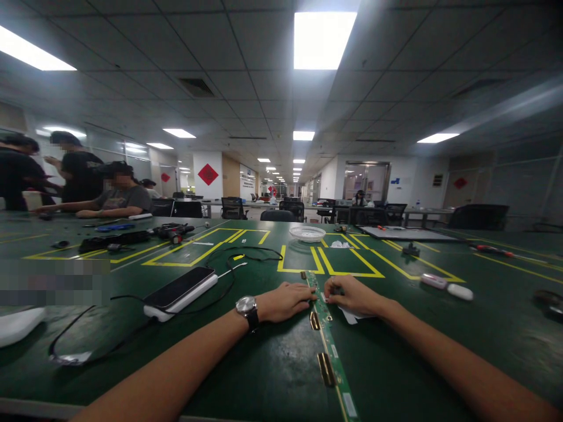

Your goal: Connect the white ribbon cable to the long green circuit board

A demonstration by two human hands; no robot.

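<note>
A long, narrow green circuit board (pixel 333 347) runs away from me along the green table, with gold-coloured flex strips (pixel 326 369) on its left edge. My left hand (pixel 285 302), with a watch (pixel 246 306) on the wrist, lies with its fingers stretched out and their tips on the board's left edge near the far end. Opposite it, my right hand (pixel 349 295) is closed in a pinch at the board's right edge. Something small and white shows at those fingertips, too small to name. A white sheet (pixel 352 315) lies partly under the right hand.
A phone (pixel 182 287) rests on a white box at the left, with a black cable (pixel 229 287) looping near it. Beyond stands a white basket (pixel 308 234). Two small cases (pixel 446 287) lie right. Tools (pixel 173 231) and a seated person (pixel 121 196) are at far left.
</note>
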